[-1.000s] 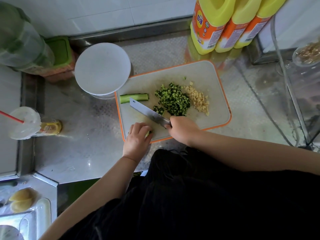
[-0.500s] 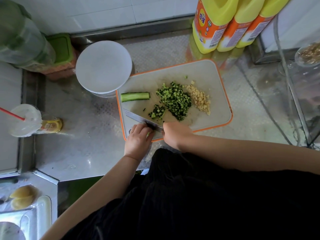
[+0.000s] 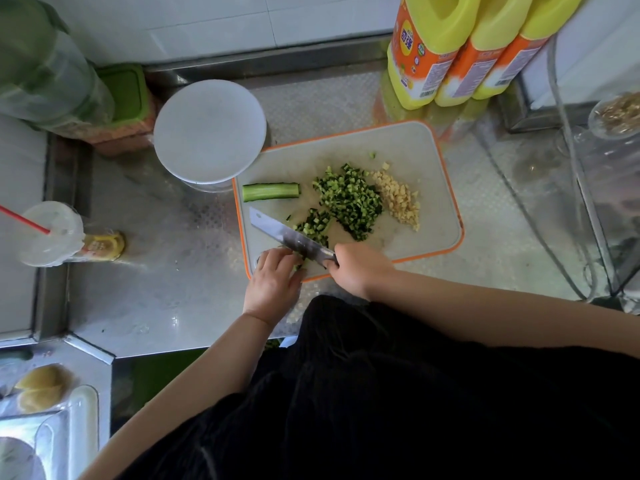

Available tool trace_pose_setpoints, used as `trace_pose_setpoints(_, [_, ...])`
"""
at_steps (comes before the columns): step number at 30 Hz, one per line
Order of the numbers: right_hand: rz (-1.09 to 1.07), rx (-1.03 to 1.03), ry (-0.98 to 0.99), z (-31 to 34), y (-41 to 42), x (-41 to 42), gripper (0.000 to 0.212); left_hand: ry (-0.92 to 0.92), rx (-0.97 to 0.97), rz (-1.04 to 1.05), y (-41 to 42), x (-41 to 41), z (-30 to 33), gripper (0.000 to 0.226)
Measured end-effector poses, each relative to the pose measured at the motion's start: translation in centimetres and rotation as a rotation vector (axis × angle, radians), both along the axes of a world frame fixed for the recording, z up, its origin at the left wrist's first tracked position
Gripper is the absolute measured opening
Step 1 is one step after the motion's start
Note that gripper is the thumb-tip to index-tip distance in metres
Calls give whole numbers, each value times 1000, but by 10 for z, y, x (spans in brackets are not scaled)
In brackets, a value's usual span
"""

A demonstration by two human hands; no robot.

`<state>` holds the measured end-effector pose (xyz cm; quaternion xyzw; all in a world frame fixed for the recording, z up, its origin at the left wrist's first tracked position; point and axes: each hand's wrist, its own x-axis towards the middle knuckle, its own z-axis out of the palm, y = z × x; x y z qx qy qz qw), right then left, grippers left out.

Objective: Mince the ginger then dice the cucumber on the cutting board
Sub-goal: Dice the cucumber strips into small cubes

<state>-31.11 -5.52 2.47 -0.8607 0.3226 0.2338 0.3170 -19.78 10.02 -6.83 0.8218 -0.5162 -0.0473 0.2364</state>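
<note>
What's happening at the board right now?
A person is dicing cucumber on the cutting board. The right hand grips the knife, its blade angled across the near left part of the board. The left hand holds down a small cucumber piece at the near edge. A pile of diced cucumber sits mid-board, minced ginger to its right, and one uncut cucumber strip waits at the far left.

"百强" on yellow bottle [image 3: 420, 50]

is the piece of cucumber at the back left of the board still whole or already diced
Whole. The cucumber piece lies uncut on the cutting board.
</note>
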Motion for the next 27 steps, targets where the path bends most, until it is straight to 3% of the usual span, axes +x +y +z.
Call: trace_pose_setpoints(27, [-53, 21, -1, -1, -4, 8, 27, -50, -61, -4, 2, -2, 1, 27])
